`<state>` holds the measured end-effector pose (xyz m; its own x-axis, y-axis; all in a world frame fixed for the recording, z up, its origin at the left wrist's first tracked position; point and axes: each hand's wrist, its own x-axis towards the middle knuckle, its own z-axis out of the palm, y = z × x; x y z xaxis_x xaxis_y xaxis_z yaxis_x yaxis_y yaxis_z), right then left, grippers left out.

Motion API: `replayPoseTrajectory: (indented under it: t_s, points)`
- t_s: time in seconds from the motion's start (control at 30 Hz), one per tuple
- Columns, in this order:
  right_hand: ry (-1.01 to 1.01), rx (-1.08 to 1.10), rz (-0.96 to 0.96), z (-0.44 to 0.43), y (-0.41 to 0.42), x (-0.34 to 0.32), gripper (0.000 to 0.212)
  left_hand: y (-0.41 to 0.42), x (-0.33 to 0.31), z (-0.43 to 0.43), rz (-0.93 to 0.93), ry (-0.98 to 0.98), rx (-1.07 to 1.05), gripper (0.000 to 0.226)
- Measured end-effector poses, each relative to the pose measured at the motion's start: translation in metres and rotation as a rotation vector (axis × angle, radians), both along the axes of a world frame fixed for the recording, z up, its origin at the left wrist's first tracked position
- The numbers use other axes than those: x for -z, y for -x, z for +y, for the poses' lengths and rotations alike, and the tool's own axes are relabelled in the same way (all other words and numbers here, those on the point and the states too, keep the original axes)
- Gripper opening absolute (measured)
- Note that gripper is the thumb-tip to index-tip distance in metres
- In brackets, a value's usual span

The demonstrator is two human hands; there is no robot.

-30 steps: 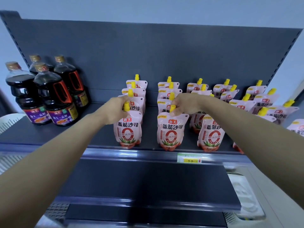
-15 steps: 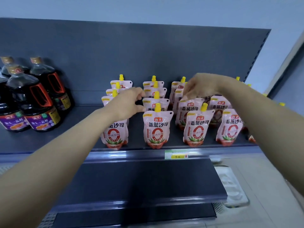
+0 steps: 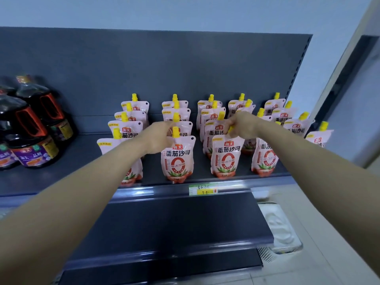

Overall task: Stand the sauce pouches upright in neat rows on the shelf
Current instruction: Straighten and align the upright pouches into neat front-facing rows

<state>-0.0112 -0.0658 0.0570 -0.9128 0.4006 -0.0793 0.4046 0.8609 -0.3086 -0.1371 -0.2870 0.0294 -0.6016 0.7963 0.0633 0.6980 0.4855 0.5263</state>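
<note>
Hands down at the front row now! Half a second ago the left hand (image 3: 159,138) hung loose between the first two columns and the right hand (image 3: 240,124) was reaching deep over the back pouches; now both have dropped forward. The left hand pinches the yellow cap (image 3: 175,131) of the second front pouch (image 3: 177,159), fingers curled by the spout. The right hand is curled over the top of the third front pouch (image 3: 226,157), nipping its spout, a sliver of yellow showing under the fingers. Both pouches stand upright, close to the shelf lip (image 3: 154,191).

Room to work: narrow dark lanes run between the columns of pouches (image 3: 134,106). A broad bare stretch of shelf (image 3: 82,159) lies between the first column and the soy sauce bottles (image 3: 33,140) on the left. On the right, the last pouches crowd near the end of the back panel (image 3: 164,68).

In the way: the left forearm crosses the first front pouch (image 3: 107,147), hiding much of it. The right forearm passes over the fourth front pouch (image 3: 265,161). A price tag (image 3: 203,190) sits on the lip below the third column, and a lower shelf (image 3: 174,223) juts out beneath.
</note>
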Motion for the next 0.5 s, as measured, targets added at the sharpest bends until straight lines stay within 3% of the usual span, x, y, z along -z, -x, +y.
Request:
replayPoseTrajectory:
  t_s: [0.13, 0.3, 0.5]
  points:
    - [-0.021, -0.007, 0.019, 0.000, 0.001, 0.002, 0.014, -0.001, 0.002, 0.001, 0.078, -0.016, -0.044, 0.039]
    - [-0.022, -0.003, 0.043, 0.000, 0.001, 0.002, 0.016, -0.005, -0.005, 0.006, 0.166, -0.068, -0.079, 0.047]
    - [-0.035, 0.001, 0.040, -0.001, 0.003, 0.003, 0.022, -0.019, -0.016, 0.023, 0.277, -0.135, -0.005, 0.043]
